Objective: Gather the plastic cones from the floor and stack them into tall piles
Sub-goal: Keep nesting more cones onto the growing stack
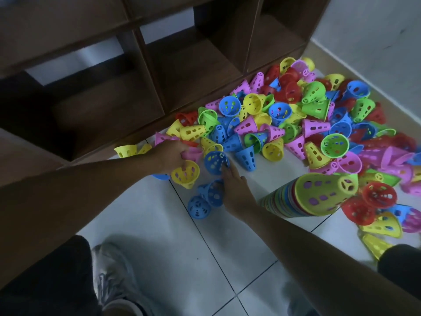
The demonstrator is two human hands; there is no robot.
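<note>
A big heap of perforated plastic cones [296, 124] in several colours covers the tiled floor at the upper right. My left hand [172, 157] grips a yellow cone [185, 174] by its rim at the heap's left edge. My right hand [234, 190] reaches in beside it, fingertips touching a blue cone [215, 161], with two more blue cones [209, 195] under the palm's left side. A tall stack of nested cones [316, 195], topped by a lime green one, stands to the right of my right forearm.
A dark wooden cubby shelf [136, 65] runs along the far side, right behind the heap. Pale floor tiles [182, 247] lie between my knees. My grey shoe [114, 274] is at the lower left. A wall edge [364, 42] bounds the upper right.
</note>
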